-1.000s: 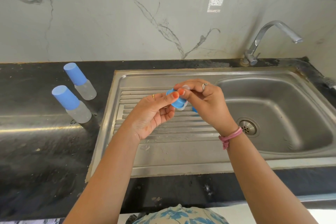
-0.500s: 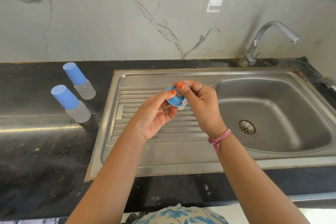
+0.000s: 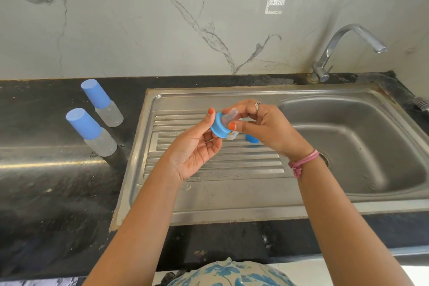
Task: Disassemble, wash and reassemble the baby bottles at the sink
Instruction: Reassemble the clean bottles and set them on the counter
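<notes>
Both hands grip it: ring (image 3: 219, 128) pinched by left hand (image 3: 197, 146), soft, slippery teat (image 3: 228, 115) by right hand (image 3: 267, 127).

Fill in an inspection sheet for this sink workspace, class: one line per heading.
Surface: black stone counter with a stainless steel sink and ribbed drainboard.
Job's things: blue plastic collar ring with a clear teat in it; two clear baby bottles with tall blue caps, near and far, standing on the counter.
Clutter: small blue part on the drainboard.
Grippers: left hand and right hand both pinch the ring and teat.
Cables: nothing seen.
Surroundings: marble wall, chrome tap.
</notes>
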